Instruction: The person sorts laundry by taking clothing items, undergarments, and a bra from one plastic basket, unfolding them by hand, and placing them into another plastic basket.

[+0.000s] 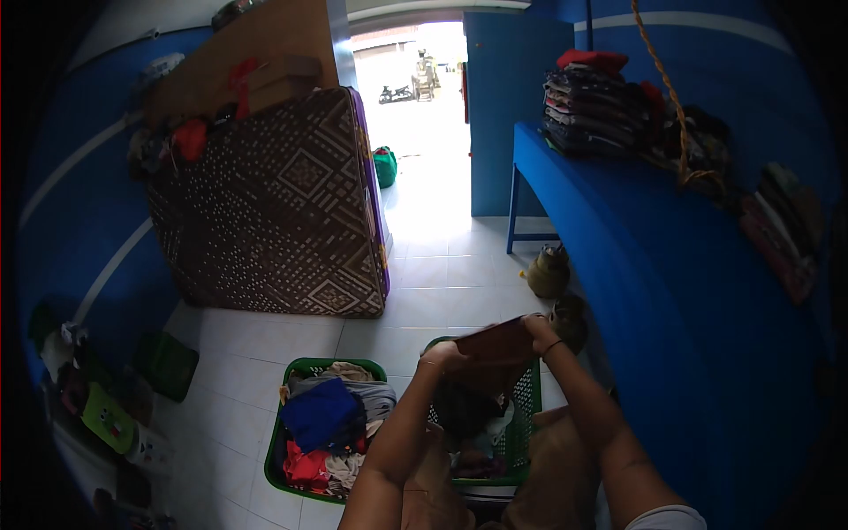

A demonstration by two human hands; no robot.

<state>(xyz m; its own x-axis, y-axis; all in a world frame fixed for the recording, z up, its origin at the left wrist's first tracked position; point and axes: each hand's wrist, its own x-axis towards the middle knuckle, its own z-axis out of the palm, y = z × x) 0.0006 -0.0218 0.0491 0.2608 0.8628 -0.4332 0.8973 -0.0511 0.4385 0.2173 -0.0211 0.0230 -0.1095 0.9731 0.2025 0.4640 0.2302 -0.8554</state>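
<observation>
A reddish-brown cloth (499,349) is stretched between my two hands above a green basket (527,415). My left hand (444,356) grips its left edge, and my right hand (539,331) grips its upper right corner. Dark and light clothes (468,411) lie in the basket beneath the cloth, which partly hides them. Left of it stands a second green basket (274,464), filled with clothes: a blue garment (322,413) on top, a red one (306,468) near the front, and grey and beige ones around them.
A patterned mattress (274,212) leans at the left. Along the right runs a blue table (609,230) bearing stacked folded clothes (592,110). Two rounded greenish objects (548,272) sit on the floor beside it. An open doorway (424,132) is ahead; a green container (168,367) stands far left.
</observation>
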